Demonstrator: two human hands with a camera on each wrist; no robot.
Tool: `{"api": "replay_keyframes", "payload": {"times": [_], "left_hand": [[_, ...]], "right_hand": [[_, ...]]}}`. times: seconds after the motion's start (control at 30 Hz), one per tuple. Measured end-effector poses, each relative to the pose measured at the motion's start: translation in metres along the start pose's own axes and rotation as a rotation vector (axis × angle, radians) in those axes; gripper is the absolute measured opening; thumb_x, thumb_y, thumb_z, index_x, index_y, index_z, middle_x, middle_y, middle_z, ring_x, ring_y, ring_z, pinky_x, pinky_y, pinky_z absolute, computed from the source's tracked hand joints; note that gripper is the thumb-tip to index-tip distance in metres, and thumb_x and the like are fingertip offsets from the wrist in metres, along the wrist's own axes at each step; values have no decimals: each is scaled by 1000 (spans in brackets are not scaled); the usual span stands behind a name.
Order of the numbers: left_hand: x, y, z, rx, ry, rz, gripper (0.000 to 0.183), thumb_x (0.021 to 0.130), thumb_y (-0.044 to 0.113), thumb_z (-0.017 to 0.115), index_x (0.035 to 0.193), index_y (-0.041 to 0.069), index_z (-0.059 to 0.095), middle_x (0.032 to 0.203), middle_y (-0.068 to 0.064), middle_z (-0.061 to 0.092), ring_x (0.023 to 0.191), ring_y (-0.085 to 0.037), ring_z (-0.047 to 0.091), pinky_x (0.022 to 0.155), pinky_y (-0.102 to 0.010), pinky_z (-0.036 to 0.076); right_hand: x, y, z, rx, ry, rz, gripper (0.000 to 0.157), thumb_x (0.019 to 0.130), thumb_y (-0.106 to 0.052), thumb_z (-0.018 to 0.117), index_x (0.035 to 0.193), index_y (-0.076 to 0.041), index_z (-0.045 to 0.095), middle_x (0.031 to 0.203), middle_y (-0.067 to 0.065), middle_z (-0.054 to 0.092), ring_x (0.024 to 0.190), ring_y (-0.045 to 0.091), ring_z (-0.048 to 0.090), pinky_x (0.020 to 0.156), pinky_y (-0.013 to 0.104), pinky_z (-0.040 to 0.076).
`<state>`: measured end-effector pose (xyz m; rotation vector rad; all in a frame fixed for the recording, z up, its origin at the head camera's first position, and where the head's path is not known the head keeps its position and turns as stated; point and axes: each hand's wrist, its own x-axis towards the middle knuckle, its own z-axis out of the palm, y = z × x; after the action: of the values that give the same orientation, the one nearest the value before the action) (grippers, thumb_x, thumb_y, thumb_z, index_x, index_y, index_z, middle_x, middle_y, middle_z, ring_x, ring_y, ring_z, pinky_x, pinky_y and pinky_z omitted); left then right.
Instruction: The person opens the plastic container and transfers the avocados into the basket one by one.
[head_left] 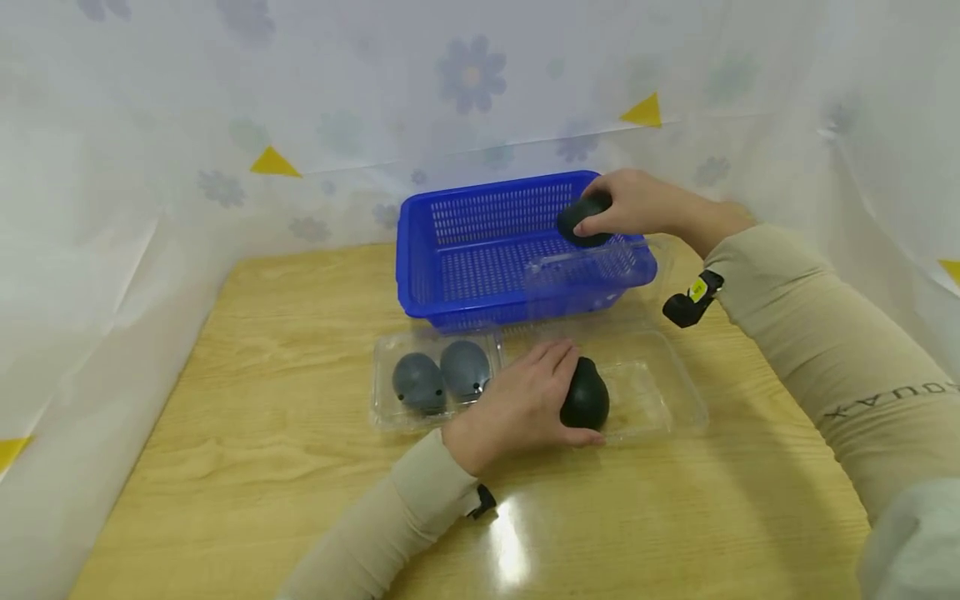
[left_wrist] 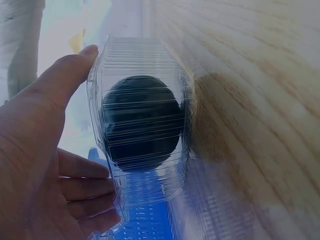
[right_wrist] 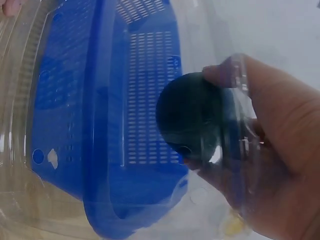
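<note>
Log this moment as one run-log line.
right hand: holds dark fruit at blue basket | left hand: touches open clear container, second fruit inside | other container: two fruits

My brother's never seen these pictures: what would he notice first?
Probably the bright blue basket at the back of the table. Next, maybe the right hand holding a dark, rounded thing over the basket's right end, with the left hand beside another one in the open clear box in front.

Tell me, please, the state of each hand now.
Left hand: open, touching a clear box.
Right hand: closed, holding an avocado.
</note>
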<state>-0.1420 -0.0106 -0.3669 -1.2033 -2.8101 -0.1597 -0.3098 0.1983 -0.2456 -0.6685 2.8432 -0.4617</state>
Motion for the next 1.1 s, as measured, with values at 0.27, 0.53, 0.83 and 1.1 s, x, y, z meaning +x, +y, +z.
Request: {"api": "replay_keyframes", "payload": {"times": [0.27,0.53,0.83,1.1], "left_hand": [[3,3,0,31,37,33,107,77,83,55,147,1,43,150,-13,47,141,-24,43,120,-32,34],[-1,2,-4,19,-3,0,108,77,83,55,148,2,41,152,-13,44,144,-23,40,121,-32,33],[-2,5,-4,18,0,15,108,77,82,56,148,1,41,152,-13,45,144,-23,40,121,-32,32],[-5,4,-5,12,2,-7,109,77,82,56,148,1,41,152,-13,45,143,-24,41,121,-32,32]], "right_hand": [[15,0,6,-132,-141,-11,56,92,-38,63,129,5,58,118,23,64,96,31,61,78,42,53],[28,-6,11,-159,-343,-10,60,95,-34,62,135,10,51,134,30,55,123,42,54,103,55,47],[28,1,21,-155,-425,-2,59,87,-30,72,129,8,57,124,23,63,117,37,58,101,51,49],[29,-1,17,-108,-430,-51,42,95,-14,58,130,8,57,130,27,60,123,42,56,106,53,47]]}}
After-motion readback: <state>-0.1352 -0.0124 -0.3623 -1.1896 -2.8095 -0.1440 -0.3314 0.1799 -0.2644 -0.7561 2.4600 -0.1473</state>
